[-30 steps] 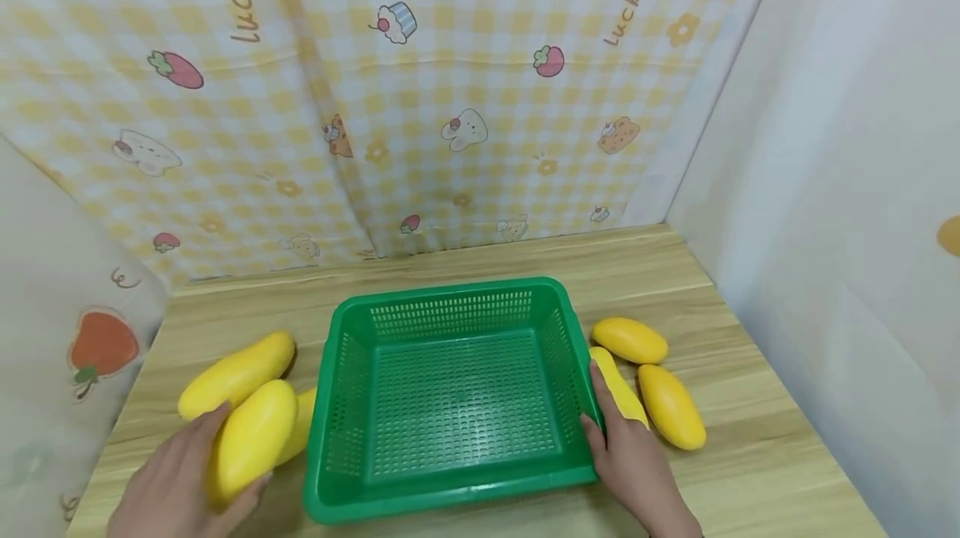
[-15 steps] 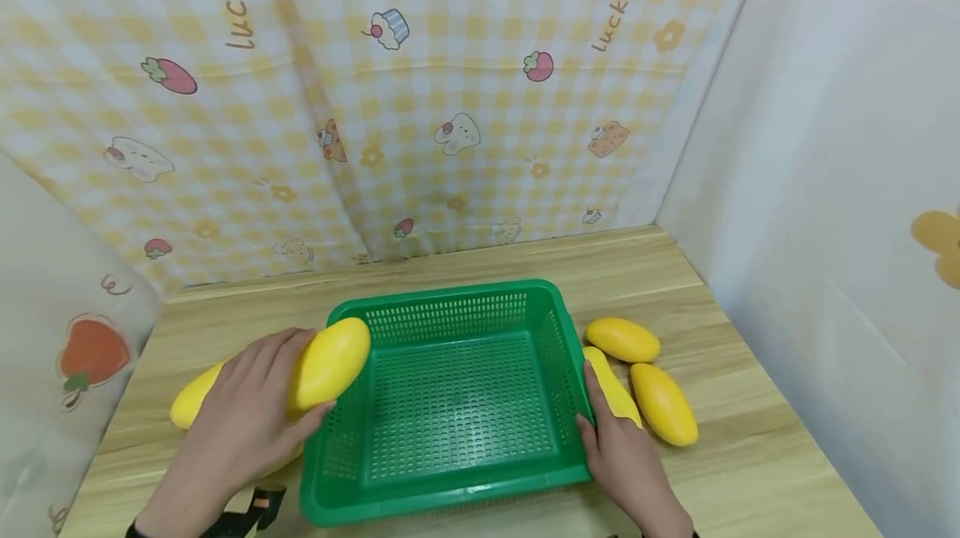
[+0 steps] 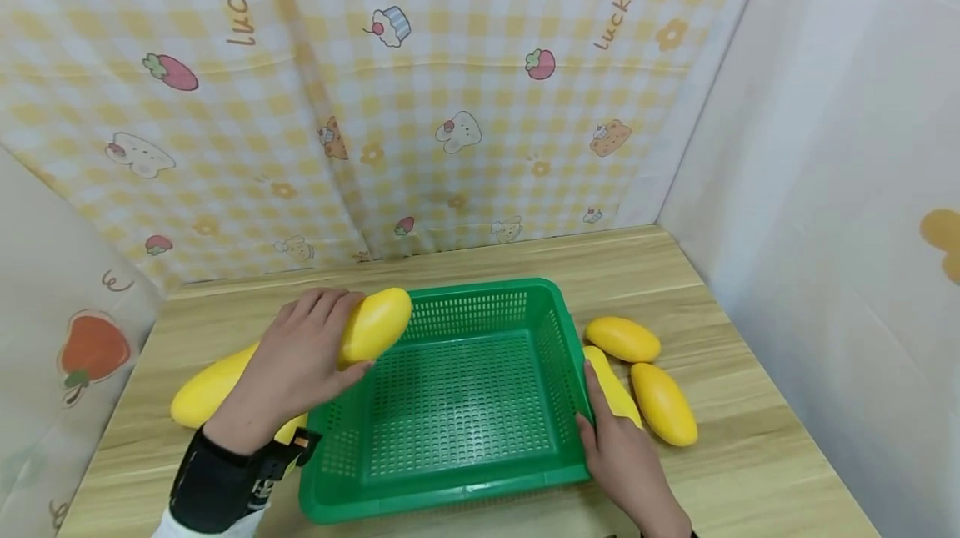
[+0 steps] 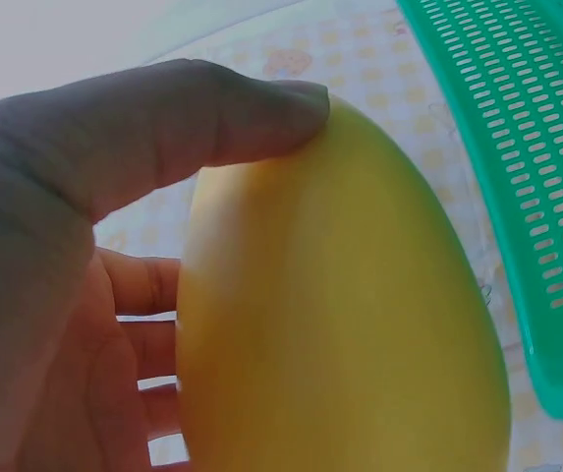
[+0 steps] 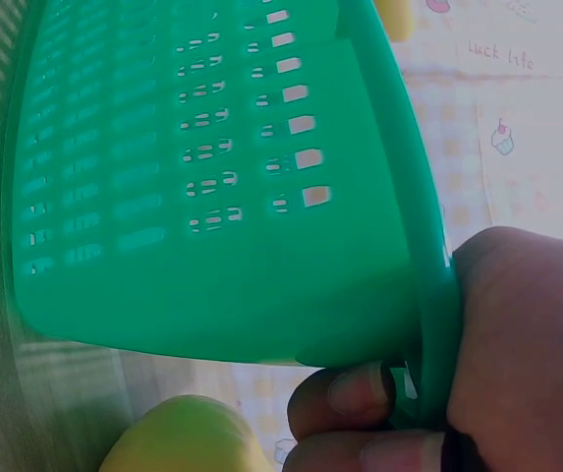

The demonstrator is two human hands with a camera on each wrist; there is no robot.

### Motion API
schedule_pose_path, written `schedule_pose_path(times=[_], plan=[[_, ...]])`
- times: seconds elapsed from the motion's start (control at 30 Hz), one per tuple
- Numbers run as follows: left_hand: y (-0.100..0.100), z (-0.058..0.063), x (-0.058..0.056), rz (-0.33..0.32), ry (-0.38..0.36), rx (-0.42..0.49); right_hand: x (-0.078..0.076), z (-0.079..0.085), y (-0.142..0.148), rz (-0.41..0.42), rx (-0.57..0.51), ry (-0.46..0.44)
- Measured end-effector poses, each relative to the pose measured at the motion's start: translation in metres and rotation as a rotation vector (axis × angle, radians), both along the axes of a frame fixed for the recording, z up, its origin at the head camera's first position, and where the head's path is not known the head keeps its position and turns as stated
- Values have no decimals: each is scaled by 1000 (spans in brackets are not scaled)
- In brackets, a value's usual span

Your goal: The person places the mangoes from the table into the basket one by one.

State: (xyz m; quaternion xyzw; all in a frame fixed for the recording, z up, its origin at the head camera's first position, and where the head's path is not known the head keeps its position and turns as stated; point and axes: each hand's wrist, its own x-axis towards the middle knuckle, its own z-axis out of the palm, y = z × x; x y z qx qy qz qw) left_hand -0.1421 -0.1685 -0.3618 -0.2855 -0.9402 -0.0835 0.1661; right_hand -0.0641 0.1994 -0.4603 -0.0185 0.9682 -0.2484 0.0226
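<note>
My left hand (image 3: pixel 296 359) grips a smooth yellow mango (image 3: pixel 378 325) over the left rim of a green plastic basket (image 3: pixel 457 404). In the left wrist view the thumb lies across the upper end of the mango (image 4: pixel 350 295), with the fingers along its far side. The basket's floor shows bare in the head view. At the basket's right rim my right hand (image 3: pixel 626 463) holds on. The right wrist view shows its fingertips (image 5: pixel 355 391) curled under the rim of the basket (image 5: pixel 261 305).
Left of the basket lies a long yellow fruit (image 3: pixel 213 388), and another yellow fruit (image 3: pixel 291 429) is mostly hidden behind the left wrist. Two yellow mangoes (image 3: pixel 622 339) and a longer yellow fruit (image 3: pixel 617 392) lie right of the basket on the wooden table (image 3: pixel 757 446).
My left hand has carried the mango up and rightward from the left pile to above the basket's left rim. The right hand keeps its hold on the right rim.
</note>
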Motion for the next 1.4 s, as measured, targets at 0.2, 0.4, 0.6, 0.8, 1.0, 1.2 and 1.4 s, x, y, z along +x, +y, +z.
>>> schedule_pose_path(times=[0.2,0.4,0.6,0.8,1.0,1.2,1.4], plan=[[14,-13,-13,-21,-36,-1,-1,0,4,0,4,1],[25,-23,-25,-62,-95,-23,1,1,2,-19,-11,-24],[28,-32,-32,-71,-141,-67,3,-4,-6,4,-31,-10],[35,-44,-43,-93,-136,-90,1,-1,-5,-4,-17,5],[44,-56,-49,-106,-187,-98,1,1,-1,1,-16,2],[47,-65,-52,-101,-195,-116,-1,-1,-1,-6,-22,-7],[50,-73,-54,-108,-238,-168,0,1,-3,-11,-43,-24]])
